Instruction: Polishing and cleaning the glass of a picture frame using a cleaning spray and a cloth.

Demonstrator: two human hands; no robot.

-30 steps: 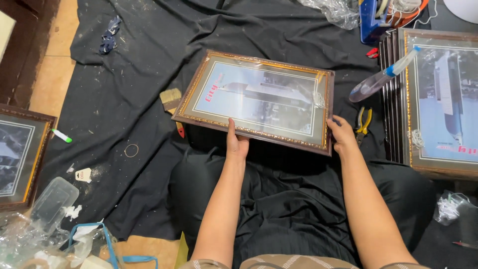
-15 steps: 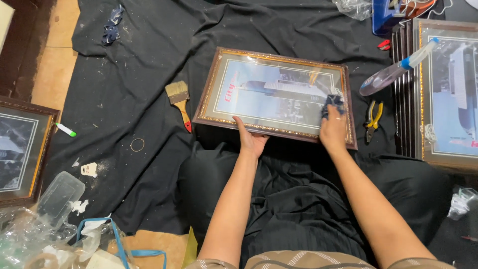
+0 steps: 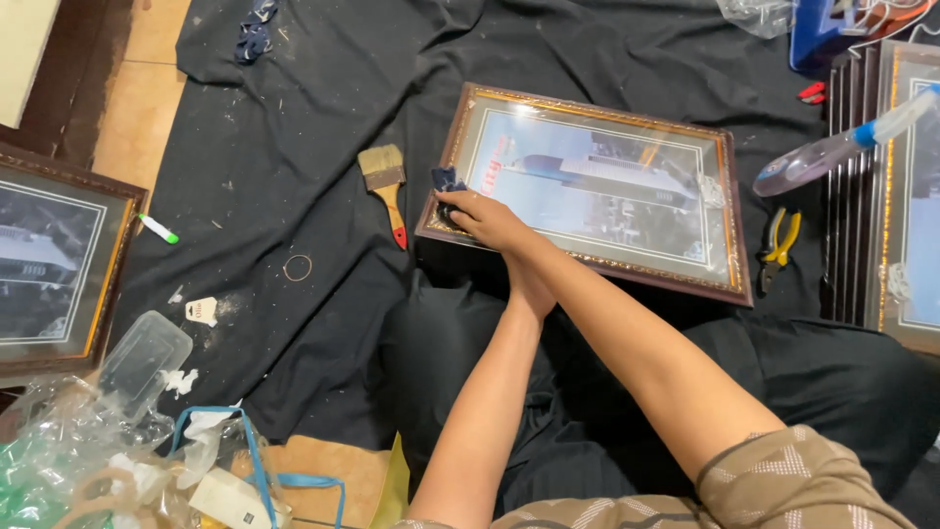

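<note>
We press a dark cloth [image 3: 448, 179] on the frame's [image 3: 587, 186] left corner with our right hand [image 3: 490, 217], while our left hand [image 3: 529, 284], crossed beneath and mostly hidden, braces its near edge on the black sheet [image 3: 294, 118].

A framed picture [image 3: 597, 186] with an ornate gold-and-brown frame lies flat, face up and slightly skewed, on black cloth. A small dark blue cloth [image 3: 447, 180] sits bunched at its left edge.
</note>
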